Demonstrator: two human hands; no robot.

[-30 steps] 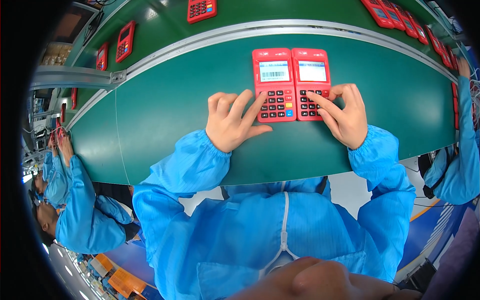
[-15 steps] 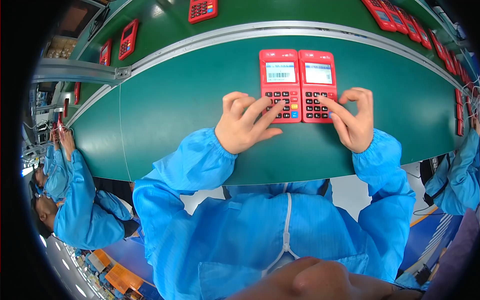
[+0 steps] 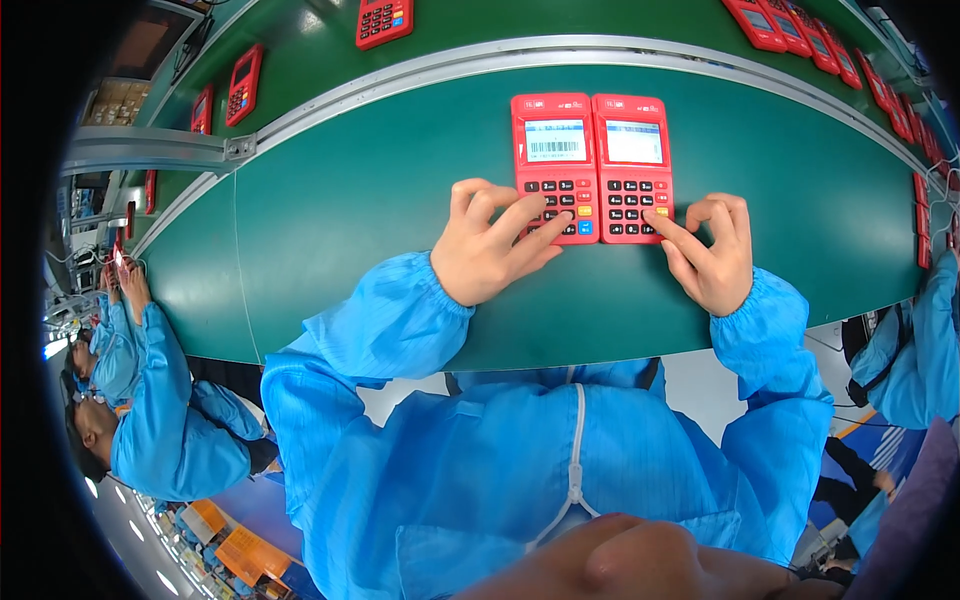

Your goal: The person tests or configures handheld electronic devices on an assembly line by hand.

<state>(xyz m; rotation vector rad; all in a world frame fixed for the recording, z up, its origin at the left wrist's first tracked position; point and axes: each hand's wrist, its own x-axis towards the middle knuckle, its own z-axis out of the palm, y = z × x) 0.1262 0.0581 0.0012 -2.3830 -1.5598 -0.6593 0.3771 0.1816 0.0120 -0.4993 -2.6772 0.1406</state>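
Observation:
Two red handheld payment terminals lie side by side, face up, on the green worktop. The left terminal (image 3: pixel 555 141) has a lit screen with a barcode; the right terminal (image 3: pixel 632 143) also has its screen lit. My left hand (image 3: pixel 485 245) reaches over the left keypad with fingers apart, its fingertips on or just above the lower keys and covering some of them. Over the lower right keys of the other terminal, near the yellow one, is the extended index finger of my right hand (image 3: pixel 715 255); its other fingers are loosely bent. Neither hand grips anything.
A metal rail (image 3: pixel 440 88) curves behind the worktop (image 3: pixel 350 200). Beyond it, more red terminals stand on a green surface, one (image 3: pixel 384 22) at the top and a row (image 3: pixel 790 35) at far right. Co-workers in blue sit at left (image 3: pixel 180 420) and right.
My right index finger has moved down and right, from the upper keys to the lower right ones. My left fingers have shifted slightly lower on the keypad. The terminal beyond the rail sits farther left.

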